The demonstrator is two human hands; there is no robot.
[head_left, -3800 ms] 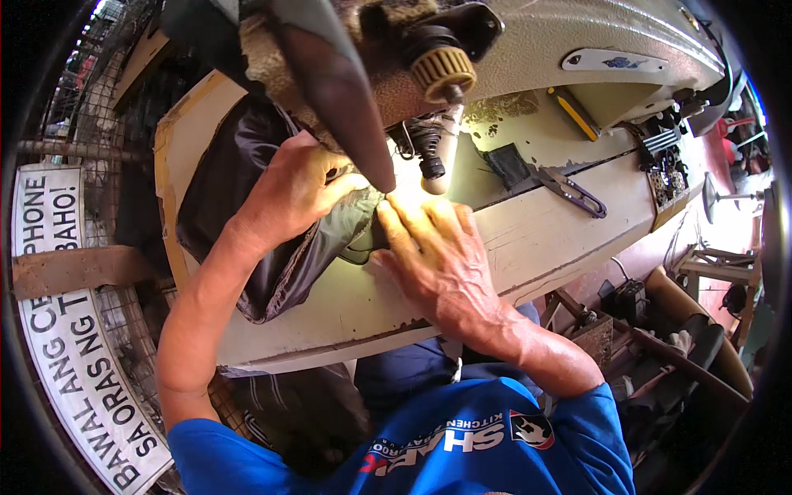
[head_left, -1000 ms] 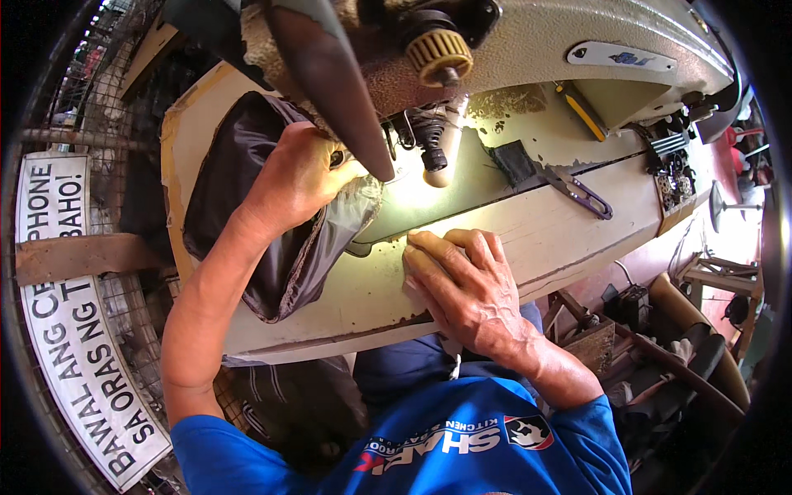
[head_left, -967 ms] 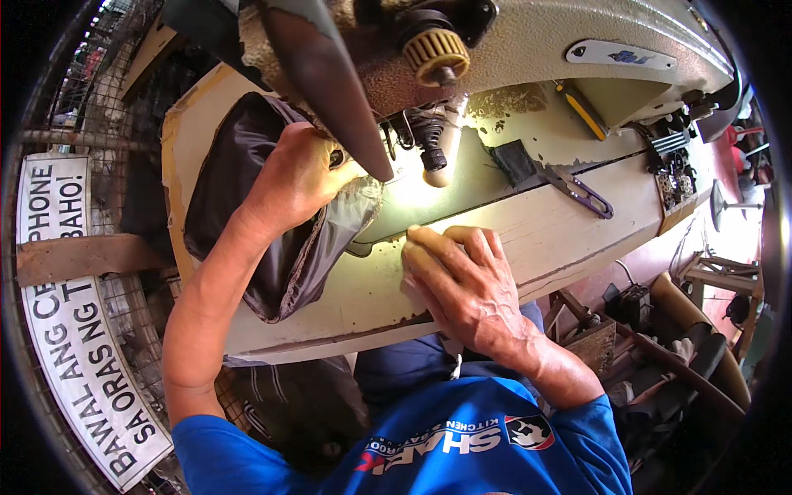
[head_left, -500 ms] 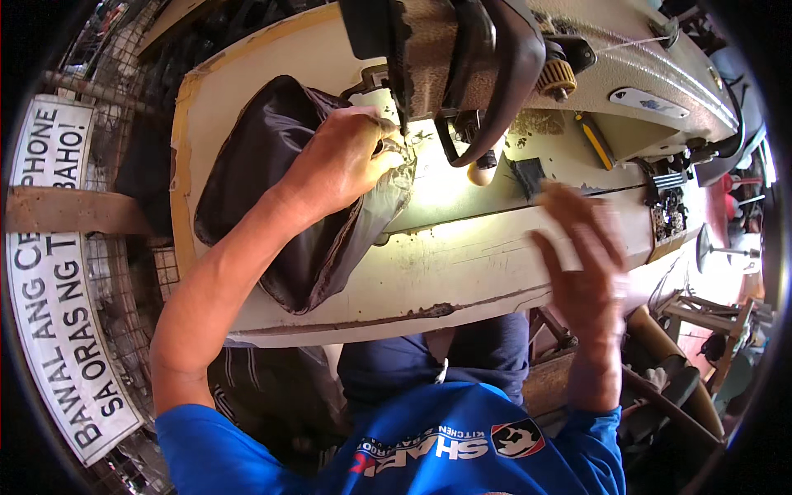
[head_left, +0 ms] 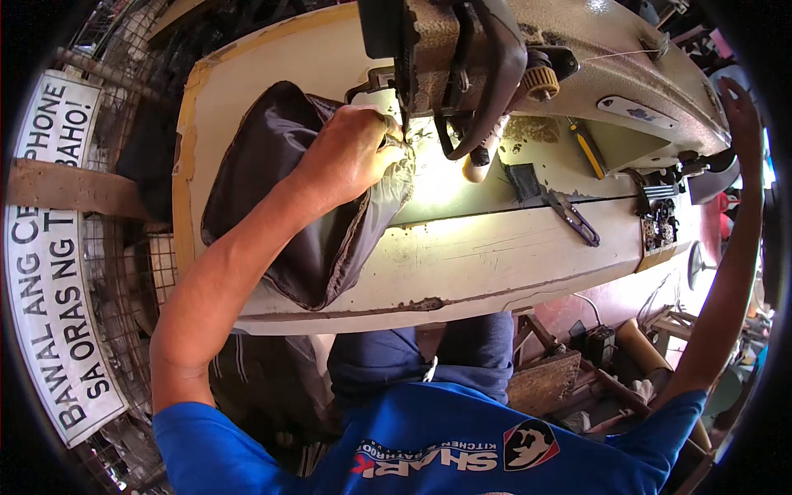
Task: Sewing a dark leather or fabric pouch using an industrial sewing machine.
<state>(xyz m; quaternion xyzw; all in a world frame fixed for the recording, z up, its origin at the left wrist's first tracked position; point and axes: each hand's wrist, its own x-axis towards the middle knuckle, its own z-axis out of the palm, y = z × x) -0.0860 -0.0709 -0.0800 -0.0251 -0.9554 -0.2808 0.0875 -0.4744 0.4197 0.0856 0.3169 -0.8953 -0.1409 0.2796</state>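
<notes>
My left hand [head_left: 351, 157] is closed on the edge of a dark, shiny cloth piece [head_left: 264, 165], right beside the needle area of a sewing machine [head_left: 569, 87]. The cloth is folded like a pouch and spreads left over the machine bed, its seam edge hanging near the table's front. My fingertips and the needle are partly hidden by the machine head. Far out to the right, my right hand [head_left: 740, 115] is raised at the machine's right end, its fingers stretched out. Whether it touches the machine there is unclear.
Thread snips [head_left: 573, 219], a dark fabric scrap [head_left: 521, 180] and a yellow-and-black handled tool [head_left: 587, 148] lie on the worn table [head_left: 462, 272]. A bobbin winder [head_left: 658, 221] sits at its right edge. A lamp lights the needle area. Wire mesh [head_left: 124, 165] stands at left.
My right hand has swung from above the table's right part out to the machine's far right end, uncovering the thread snips. My left hand keeps its grip on the cloth.
</notes>
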